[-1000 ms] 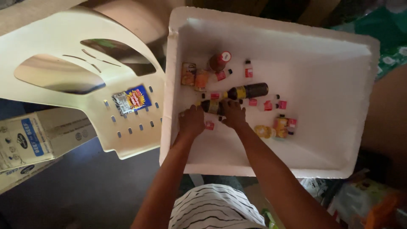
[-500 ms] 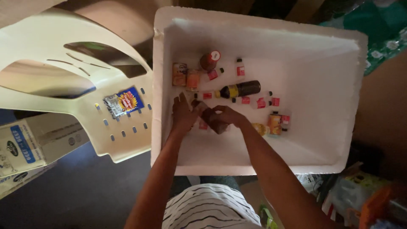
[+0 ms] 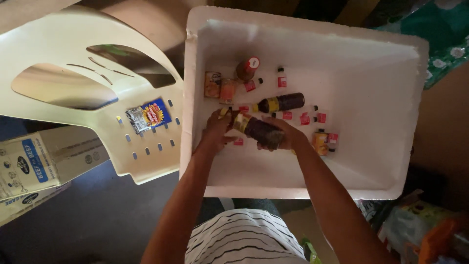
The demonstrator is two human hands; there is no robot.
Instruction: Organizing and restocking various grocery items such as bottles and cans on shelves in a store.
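**Both hands on a dark bottle inside the foam box**

The right hand is wrapped around a dark bottle, tilted low over the floor of the white foam box. The left hand pinches its yellow-labelled neck end. Just beyond lies another dark bottle among small red packets. A cream plastic chair stands left.

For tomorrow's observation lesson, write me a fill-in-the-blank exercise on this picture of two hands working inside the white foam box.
1. The right hand holds a dark bottle with a ____ label band near its neck.
2. The left hand grips that bottle at its ____ end.
3. The foam box is coloured ____.
4. A small blue and yellow packet lies on the cream plastic ____ beside the box.

Missing words: yellow; cap; white; chair
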